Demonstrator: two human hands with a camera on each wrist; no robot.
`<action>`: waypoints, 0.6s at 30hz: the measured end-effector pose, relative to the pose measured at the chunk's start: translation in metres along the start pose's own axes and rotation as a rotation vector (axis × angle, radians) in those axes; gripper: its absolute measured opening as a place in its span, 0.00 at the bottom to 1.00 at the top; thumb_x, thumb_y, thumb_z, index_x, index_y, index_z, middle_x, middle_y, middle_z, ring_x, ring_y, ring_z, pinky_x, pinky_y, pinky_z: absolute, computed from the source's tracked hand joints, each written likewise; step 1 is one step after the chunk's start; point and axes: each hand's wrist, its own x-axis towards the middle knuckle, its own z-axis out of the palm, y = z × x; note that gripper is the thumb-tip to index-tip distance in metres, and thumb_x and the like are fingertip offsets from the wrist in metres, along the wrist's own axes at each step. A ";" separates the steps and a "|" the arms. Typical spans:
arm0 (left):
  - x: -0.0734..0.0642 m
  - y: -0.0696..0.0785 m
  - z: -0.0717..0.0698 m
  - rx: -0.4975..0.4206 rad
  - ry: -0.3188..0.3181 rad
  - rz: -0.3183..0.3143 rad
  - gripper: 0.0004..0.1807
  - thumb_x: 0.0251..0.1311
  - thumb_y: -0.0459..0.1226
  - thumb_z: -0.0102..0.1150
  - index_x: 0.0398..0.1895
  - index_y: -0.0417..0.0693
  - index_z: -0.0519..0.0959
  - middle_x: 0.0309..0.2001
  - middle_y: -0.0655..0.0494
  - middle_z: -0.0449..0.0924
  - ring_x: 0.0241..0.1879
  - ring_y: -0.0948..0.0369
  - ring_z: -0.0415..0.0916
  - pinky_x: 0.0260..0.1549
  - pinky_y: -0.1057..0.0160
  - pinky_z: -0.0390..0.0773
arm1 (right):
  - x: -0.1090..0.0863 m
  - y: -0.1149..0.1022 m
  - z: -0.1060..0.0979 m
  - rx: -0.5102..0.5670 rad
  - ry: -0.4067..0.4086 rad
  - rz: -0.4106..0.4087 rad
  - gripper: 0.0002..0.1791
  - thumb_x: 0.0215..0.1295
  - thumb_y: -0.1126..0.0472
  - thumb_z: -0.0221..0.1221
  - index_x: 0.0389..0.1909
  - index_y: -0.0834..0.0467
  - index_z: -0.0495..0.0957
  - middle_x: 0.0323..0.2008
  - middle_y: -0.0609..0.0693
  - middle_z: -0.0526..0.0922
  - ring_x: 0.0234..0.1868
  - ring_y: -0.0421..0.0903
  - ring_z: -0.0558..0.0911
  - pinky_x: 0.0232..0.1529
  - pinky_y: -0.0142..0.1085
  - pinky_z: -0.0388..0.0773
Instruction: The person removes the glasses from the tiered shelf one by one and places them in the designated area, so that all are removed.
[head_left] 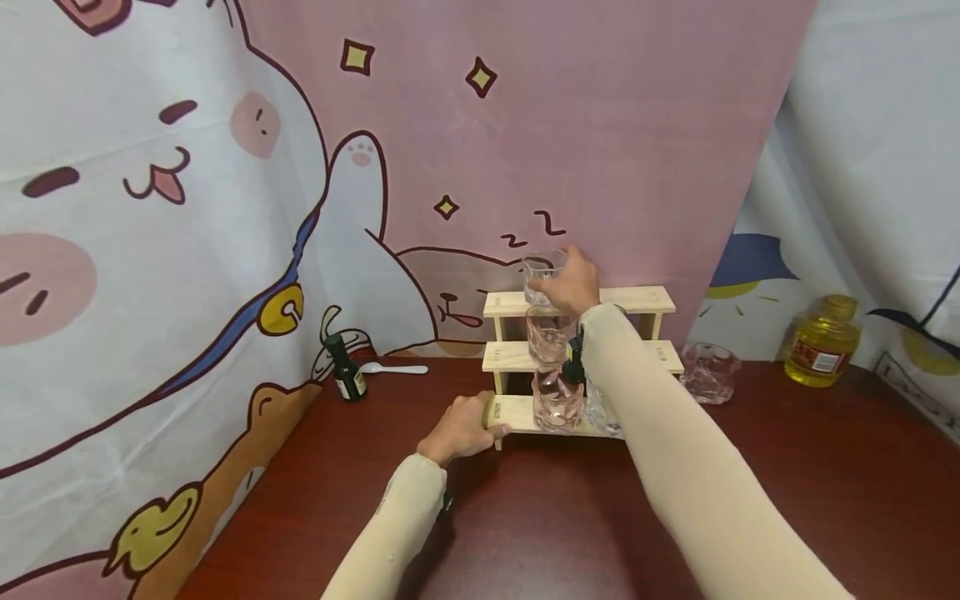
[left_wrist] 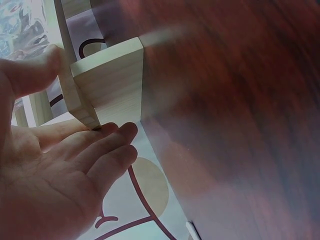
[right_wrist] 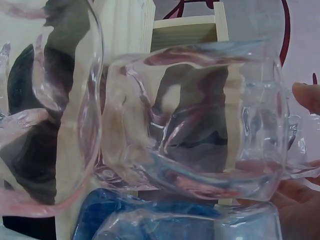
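A light wooden three-tier shelf rack [head_left: 512,357] stands on the table. My left hand [head_left: 459,429] grips the left end of its lowest tier, the thumb on the board and the fingers around the edge in the left wrist view. At the top tier my right hand [head_left: 573,283] holds a clear glass [head_left: 537,279] by its side; in the right wrist view only part of that hand shows. One pinkish glass [head_left: 550,340] sits on the middle tier, another pinkish glass [head_left: 557,402] on the lowest. Beside the lower one, my sleeve partly hides a clear glass [head_left: 600,412].
Right of the rack stands another pinkish glass [head_left: 709,373], then a bottle of yellow oil [head_left: 823,343]. On the left are a small dark bottle [head_left: 345,371] and a white spoon [head_left: 395,368]. A printed cloth [head_left: 600,125] hangs behind the dark red table [head_left: 525,533].
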 end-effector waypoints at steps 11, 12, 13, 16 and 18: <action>0.001 0.002 -0.001 0.009 0.002 0.002 0.27 0.61 0.47 0.67 0.58 0.41 0.75 0.34 0.53 0.79 0.31 0.60 0.71 0.29 0.64 0.70 | 0.002 -0.002 -0.001 -0.014 0.016 -0.028 0.50 0.57 0.58 0.70 0.77 0.59 0.54 0.73 0.65 0.64 0.73 0.65 0.65 0.70 0.56 0.66; 0.001 0.001 0.000 0.011 0.000 0.000 0.27 0.62 0.47 0.67 0.59 0.41 0.75 0.34 0.53 0.79 0.31 0.61 0.71 0.29 0.64 0.70 | 0.003 -0.002 -0.002 -0.016 0.014 -0.028 0.50 0.57 0.58 0.70 0.77 0.59 0.54 0.73 0.65 0.64 0.73 0.65 0.65 0.71 0.56 0.66; 0.001 0.001 0.000 0.014 0.001 0.000 0.27 0.62 0.47 0.67 0.59 0.41 0.75 0.34 0.53 0.79 0.30 0.61 0.71 0.29 0.65 0.70 | 0.003 -0.003 -0.003 -0.019 0.013 -0.030 0.50 0.57 0.58 0.70 0.77 0.60 0.53 0.73 0.65 0.64 0.72 0.65 0.65 0.71 0.56 0.66; 0.002 0.000 0.001 0.019 0.003 0.003 0.27 0.62 0.48 0.67 0.58 0.41 0.75 0.33 0.54 0.78 0.30 0.61 0.71 0.28 0.65 0.70 | 0.003 -0.005 -0.006 -0.023 0.013 -0.039 0.50 0.57 0.58 0.69 0.77 0.61 0.53 0.73 0.66 0.65 0.72 0.65 0.65 0.71 0.56 0.65; 0.002 -0.001 0.001 0.020 0.001 0.001 0.27 0.62 0.48 0.66 0.58 0.41 0.75 0.32 0.55 0.77 0.29 0.62 0.71 0.27 0.65 0.70 | 0.003 -0.007 -0.009 -0.026 0.013 -0.045 0.51 0.57 0.57 0.69 0.77 0.62 0.53 0.73 0.66 0.65 0.73 0.65 0.65 0.72 0.56 0.64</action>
